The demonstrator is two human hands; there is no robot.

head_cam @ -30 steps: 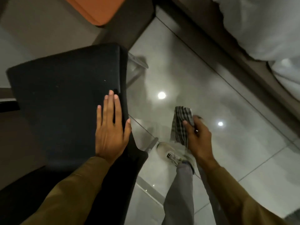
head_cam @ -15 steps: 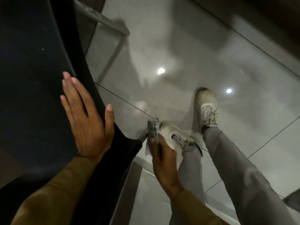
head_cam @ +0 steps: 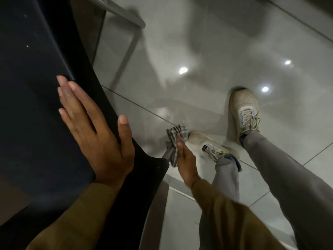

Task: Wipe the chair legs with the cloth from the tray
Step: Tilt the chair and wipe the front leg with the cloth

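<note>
Change: the right hand [head_cam: 185,157] has been dropping from mid-air down beside the chair [head_cam: 41,87]; wiping is starting
Cloth: the checked cloth [head_cam: 173,141] is being clamped in the right hand, seemingly against a front chair leg [head_cam: 166,153], mostly hidden
Left hand: the left hand [head_cam: 97,129] is lying flat, fingers together, bracing the seat
Room: open floor [head_cam: 207,42] is lying ahead; the near shoe [head_cam: 207,144] is crowding the cloth

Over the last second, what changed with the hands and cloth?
The right hand carried the checked cloth down from mid-air to the chair leg beside the near shoe, gripping it throughout. The left hand stayed flat on the dark chair.
</note>
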